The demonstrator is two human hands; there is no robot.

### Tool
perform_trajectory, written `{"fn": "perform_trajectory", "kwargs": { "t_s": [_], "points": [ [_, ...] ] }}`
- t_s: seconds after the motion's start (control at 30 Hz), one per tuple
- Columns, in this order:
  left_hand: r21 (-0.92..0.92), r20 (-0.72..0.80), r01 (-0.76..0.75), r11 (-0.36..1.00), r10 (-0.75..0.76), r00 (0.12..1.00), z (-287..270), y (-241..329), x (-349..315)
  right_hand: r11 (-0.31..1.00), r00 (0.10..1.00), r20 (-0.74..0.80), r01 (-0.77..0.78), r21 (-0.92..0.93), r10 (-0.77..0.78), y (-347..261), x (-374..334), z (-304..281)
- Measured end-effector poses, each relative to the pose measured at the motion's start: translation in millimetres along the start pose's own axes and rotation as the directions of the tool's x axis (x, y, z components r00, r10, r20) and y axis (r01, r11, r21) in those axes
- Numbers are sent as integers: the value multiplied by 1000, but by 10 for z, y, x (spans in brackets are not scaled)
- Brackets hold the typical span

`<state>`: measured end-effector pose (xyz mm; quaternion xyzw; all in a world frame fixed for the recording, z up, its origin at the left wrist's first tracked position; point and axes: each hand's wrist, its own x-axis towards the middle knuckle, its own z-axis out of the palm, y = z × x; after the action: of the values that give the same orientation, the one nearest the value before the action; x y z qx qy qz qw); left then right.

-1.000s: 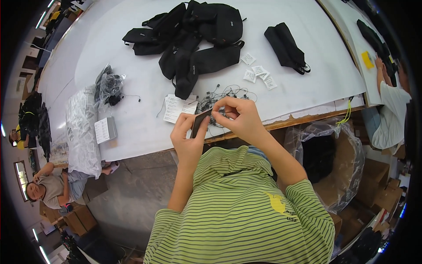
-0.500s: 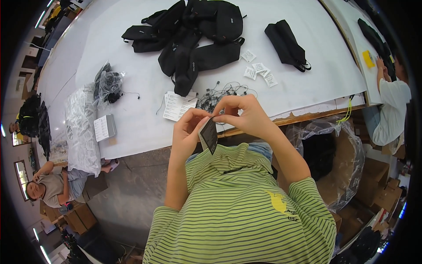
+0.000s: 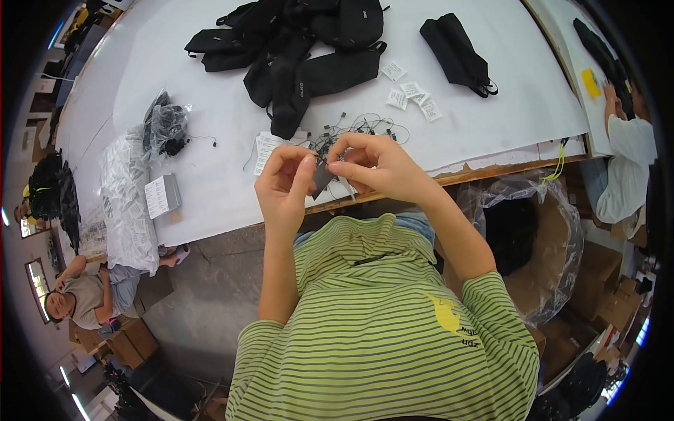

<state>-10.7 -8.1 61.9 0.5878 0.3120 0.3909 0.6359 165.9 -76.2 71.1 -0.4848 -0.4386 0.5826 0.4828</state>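
Pinches a dark tag (image 3: 321, 180) at the middle of the frame, over the near edge of the white counter (image 3: 225, 182) — apparently by its upper corner, with the fingers of the right hand (image 3: 375, 167) drawn together. Curls the left hand (image 3: 281, 184) just beside it, with fingertips brought close to the thumb; cannot tell whether grasping anything there.

Just above the hands in the frame, shows a tangle of black cords (image 3: 368, 126), near white printed cards (image 3: 267, 149) partly hidden behind the left hand. At top centre, shows a heap of black pouches (image 3: 337, 74); at upper right, a lone black pouch (image 3: 456, 56); between these, a few small white packets (image 3: 413, 91).

At left, shows a long clear bag of white packets (image 3: 130, 203), touching a smaller clear bag of black cords (image 3: 167, 123) — and, just beside, a small grey-and-white block (image 3: 163, 196). At lower right, below the counter, shows a plastic-lined box (image 3: 558, 263).
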Motion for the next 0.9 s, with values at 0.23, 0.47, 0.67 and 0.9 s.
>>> {"fn": "perform_trajectory", "kwargs": {
  "t_s": [0.23,0.47,0.67,0.9],
  "points": [
    [560,419,-302,772,50,906,-132,-476,-1,995,978,-206,38,92,-18,-16,-129,-253],
    [665,670,-524,532,-115,734,-324,-682,43,996,965,-263,14,90,10,78,-288,-406],
    [632,717,-593,500,-86,692,-298,-807,292,995,969,-240,-31,98,54,110,-324,-376],
    [726,432,-492,481,238,870,-179,-639,444,995,974,-219,-42,87,60,86,-359,-416]
  ]
}}
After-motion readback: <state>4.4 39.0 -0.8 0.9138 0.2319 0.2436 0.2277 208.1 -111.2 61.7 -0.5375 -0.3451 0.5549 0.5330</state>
